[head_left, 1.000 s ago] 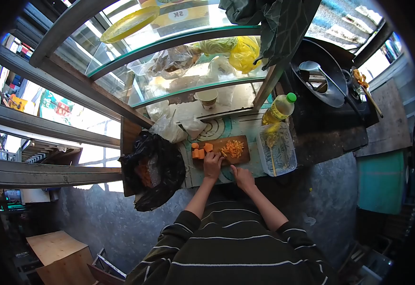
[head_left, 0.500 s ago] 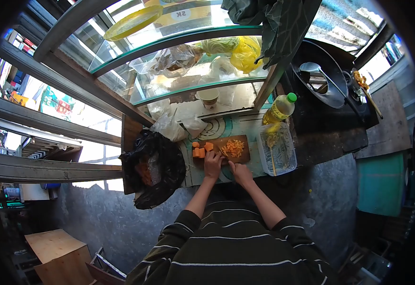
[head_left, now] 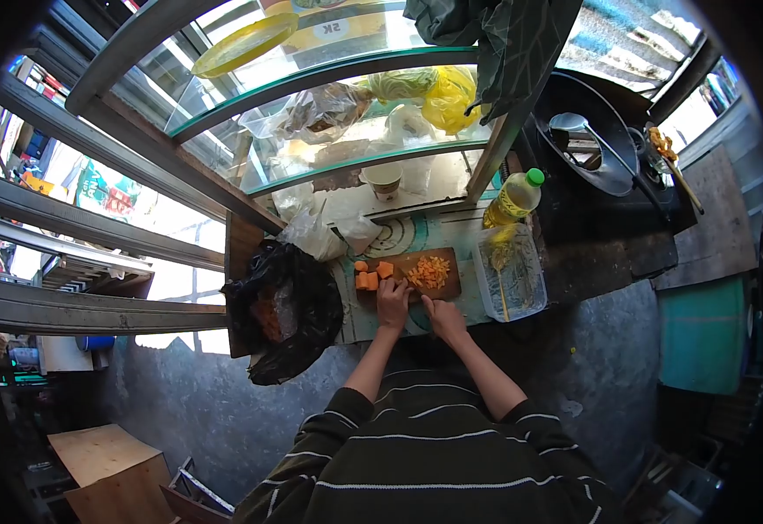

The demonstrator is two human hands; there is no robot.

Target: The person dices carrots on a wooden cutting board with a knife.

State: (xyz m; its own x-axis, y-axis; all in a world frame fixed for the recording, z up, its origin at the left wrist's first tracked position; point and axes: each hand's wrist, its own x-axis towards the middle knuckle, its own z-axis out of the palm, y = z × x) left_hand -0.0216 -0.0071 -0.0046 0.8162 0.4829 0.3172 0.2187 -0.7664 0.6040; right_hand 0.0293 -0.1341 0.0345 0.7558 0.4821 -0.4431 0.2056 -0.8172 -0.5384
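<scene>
A wooden cutting board [head_left: 457,278] lies on the counter in front of me. Large carrot chunks [head_left: 367,280] sit at its left, and a heap of small diced carrot [head_left: 429,272] at its right. My left hand [head_left: 391,303] rests on the board's front edge with bent fingers pressed together, on what seems a piece of carrot mostly hidden under them. Close by on the right, my right hand [head_left: 443,318] is closed around a knife; its handle is covered by the fingers and the blade barely shows between the hands.
Right of the board stands a clear plastic tub [head_left: 519,297] with a yellow-handled utensil, and behind it an oil bottle [head_left: 514,199]. A black plastic bag [head_left: 312,301] lies left. A glass case [head_left: 355,162] rises behind. A wok [head_left: 587,131] sits on the stove at far right.
My hands stay at almost the same spot on the board, with only a slight shift of the fingers. The whole view has moved a little.
</scene>
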